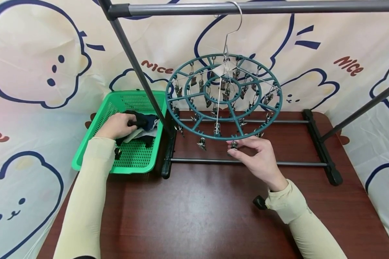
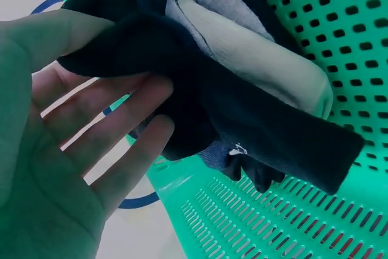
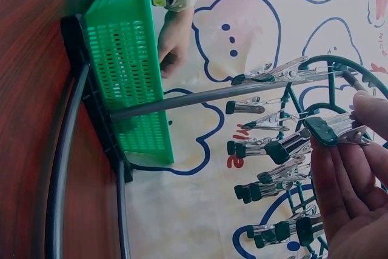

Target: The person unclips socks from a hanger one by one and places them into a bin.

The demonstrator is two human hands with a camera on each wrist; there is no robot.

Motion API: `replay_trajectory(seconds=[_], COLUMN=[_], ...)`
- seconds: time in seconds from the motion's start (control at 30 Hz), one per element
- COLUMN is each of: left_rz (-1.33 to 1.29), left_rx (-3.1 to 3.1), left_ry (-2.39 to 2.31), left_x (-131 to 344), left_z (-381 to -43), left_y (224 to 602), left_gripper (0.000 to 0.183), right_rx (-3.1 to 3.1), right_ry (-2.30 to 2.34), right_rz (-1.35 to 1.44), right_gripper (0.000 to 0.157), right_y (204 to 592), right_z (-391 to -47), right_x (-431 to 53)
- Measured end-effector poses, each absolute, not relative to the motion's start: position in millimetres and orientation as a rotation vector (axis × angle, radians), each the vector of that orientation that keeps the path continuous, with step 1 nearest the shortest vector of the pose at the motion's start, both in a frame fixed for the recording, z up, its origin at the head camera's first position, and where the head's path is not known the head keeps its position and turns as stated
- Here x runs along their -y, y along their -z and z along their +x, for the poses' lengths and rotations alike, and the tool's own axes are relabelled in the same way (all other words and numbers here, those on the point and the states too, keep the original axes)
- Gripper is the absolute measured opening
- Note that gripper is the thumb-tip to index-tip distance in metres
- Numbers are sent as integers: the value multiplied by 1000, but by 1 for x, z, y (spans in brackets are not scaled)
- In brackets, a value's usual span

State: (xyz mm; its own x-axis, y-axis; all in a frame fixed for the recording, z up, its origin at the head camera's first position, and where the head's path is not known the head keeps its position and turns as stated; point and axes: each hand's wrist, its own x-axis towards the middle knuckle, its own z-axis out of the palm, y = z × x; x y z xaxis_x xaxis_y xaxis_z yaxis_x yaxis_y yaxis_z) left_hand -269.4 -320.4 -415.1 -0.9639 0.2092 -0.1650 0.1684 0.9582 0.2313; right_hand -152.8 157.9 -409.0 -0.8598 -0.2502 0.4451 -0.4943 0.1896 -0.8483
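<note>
My left hand reaches into the green basket and pinches a black sock between thumb and fingers. Under and around it in the basket lie more dark socks and a light grey-green one. With thumb and fingertips, my right hand holds a metal clip with dark green tips. This clip hangs at the near edge of the round teal drying hanger. Several similar clips dangle from the hanger's rings.
The drying hanger hooks over the grey top bar of a rack. The rack's black feet stand on the brown table, the left one beside the basket. Behind is a pale cloth with cartoon drawings.
</note>
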Motion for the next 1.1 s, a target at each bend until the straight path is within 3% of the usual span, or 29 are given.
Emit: replay_trajectory(seconds=[0.5,0.8,1.1], left_rz=[357,369,456], left_rx=[-2844,-2801,-2773], left_ry=[-324,-321,-290], left_x=[319,318,320], left_z=[-265,-265,-264], left_y=[420,420,425], left_gripper=[24,42,25], right_rx=[2285,2274,2260], right_ry=[-1702,-1706,-1707], right_rz=[687,669,674], right_gripper=[21,21,21], right_y=[409,410,410], right_z=[-152,-152,-152], right_x=[-158,-156,-156])
